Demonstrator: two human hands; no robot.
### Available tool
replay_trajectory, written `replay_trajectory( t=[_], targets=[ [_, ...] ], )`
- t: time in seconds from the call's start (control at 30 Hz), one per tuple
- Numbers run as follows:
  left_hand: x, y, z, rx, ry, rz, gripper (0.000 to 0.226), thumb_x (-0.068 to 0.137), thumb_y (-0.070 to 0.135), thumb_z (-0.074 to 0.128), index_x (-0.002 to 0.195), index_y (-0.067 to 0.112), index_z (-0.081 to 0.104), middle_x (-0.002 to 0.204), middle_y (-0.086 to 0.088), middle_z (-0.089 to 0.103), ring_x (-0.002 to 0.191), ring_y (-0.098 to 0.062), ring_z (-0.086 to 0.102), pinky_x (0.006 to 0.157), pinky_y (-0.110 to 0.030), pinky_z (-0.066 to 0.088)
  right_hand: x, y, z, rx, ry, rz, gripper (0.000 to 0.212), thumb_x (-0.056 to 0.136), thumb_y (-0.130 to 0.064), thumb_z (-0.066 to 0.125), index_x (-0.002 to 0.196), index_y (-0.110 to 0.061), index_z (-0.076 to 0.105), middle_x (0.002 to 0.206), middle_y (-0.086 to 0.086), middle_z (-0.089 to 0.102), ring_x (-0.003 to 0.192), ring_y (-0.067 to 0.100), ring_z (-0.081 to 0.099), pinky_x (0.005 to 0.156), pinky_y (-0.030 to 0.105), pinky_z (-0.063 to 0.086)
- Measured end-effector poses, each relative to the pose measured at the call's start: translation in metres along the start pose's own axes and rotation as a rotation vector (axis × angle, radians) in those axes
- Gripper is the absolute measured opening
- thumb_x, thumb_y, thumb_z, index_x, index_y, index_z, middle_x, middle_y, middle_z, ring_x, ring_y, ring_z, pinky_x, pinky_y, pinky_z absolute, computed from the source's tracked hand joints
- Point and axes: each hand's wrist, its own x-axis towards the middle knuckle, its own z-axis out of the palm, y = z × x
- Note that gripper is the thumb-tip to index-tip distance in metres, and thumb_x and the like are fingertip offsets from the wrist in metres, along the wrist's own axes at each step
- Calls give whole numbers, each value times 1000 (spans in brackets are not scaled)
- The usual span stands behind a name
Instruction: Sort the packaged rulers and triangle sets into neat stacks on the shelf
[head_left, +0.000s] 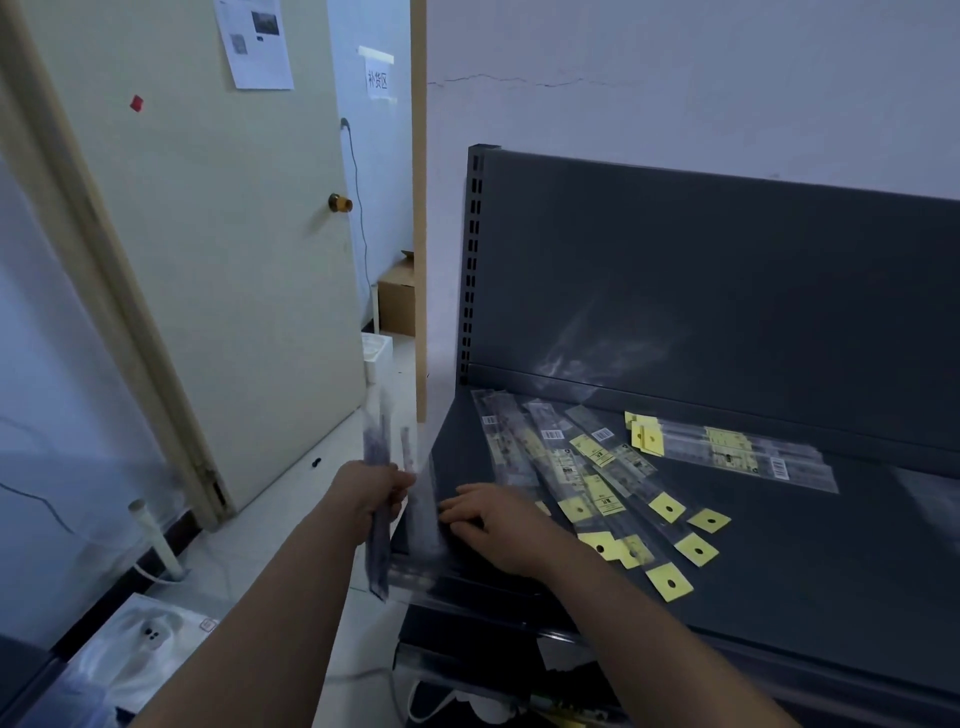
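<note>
Left hand grips a bundle of packaged rulers upright, just off the shelf edge; right hand presses flat on a clear packet. Loose packets fan across the shelf — light, slick, probably springy. Pinch mid-length, not by the yellow tabs.

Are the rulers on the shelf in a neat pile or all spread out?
Spread out. The packaged rulers lie fanned across the shelf at different angles, their yellow tags scattered, not lined up.
</note>
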Motion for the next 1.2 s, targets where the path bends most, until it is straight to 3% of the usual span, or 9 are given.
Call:
replay_trajectory(
  t=[0.13,0.27,0.4,0.5,0.6,0.8,0.87,1.03,1.2],
  targets=[
    [-10,14,4,-114,-27,119,23,81,-6,68,82,10,51,60,-7,48,49,-14,45,40,-21,38,0,-1,-3,360,169,258,33,87,-38,66,115,-20,64,114,-5,65,106,10,60,89,28,49],
    [-34,25,9,-232,-138,185,20,81,-1,70,80,10,54,57,-4,51,51,-15,46,48,-24,41,2,-3,-22,692,291,326,13,82,-12,72,91,-18,65,86,0,68,79,11,64,72,22,53],
    [-47,27,14,-274,-163,219,16,80,0,73,85,7,59,59,-5,53,47,-11,49,44,-22,45,-7,6,-53,1034,217,384,23,88,-15,68,109,-11,60,100,9,67,82,20,68,75,32,57],
    [-51,24,23,-329,-163,232,14,81,0,71,85,6,60,60,-6,54,46,-11,51,44,-22,47,-15,12,-54,957,96,367,20,83,-10,72,100,-14,63,96,8,69,81,20,66,70,27,55],
    [-56,19,32,-333,-175,208,11,82,-1,70,81,5,60,58,-6,54,44,-12,50,43,-20,47,-22,20,-52,903,178,367,13,82,-2,70,86,-14,66,83,6,69,73,18,63,72,31,51],
    [-51,12,45,-353,-127,148,17,90,21,65,88,4,66,63,-5,63,50,-11,55,45,-22,48,-46,52,-77,942,327,435,14,91,-1,59,94,-13,66,86,7,70,71,18,69,68,29,57],
    [-46,13,44,-357,-78,123,21,93,25,61,88,5,65,66,-6,67,54,-16,60,49,-25,50,-59,66,-98,945,278,412,16,91,0,58,97,-12,67,78,3,70,66,14,68,64,23,55],
    [-57,16,60,-98,-363,58,23,92,14,59,101,-6,66,98,-23,71,85,-33,69,80,-43,56,-61,78,-128,831,49,350,17,85,0,66,97,-10,71,76,2,71,66,12,65,62,21,50],
    [-72,13,83,-75,-556,18,35,83,13,67,110,-8,63,97,-28,67,76,-33,66,64,-36,58,-36,73,-114,772,240,321,26,80,-7,75,102,-11,61,84,7,71,65,15,65,56,23,45]
  ],
)
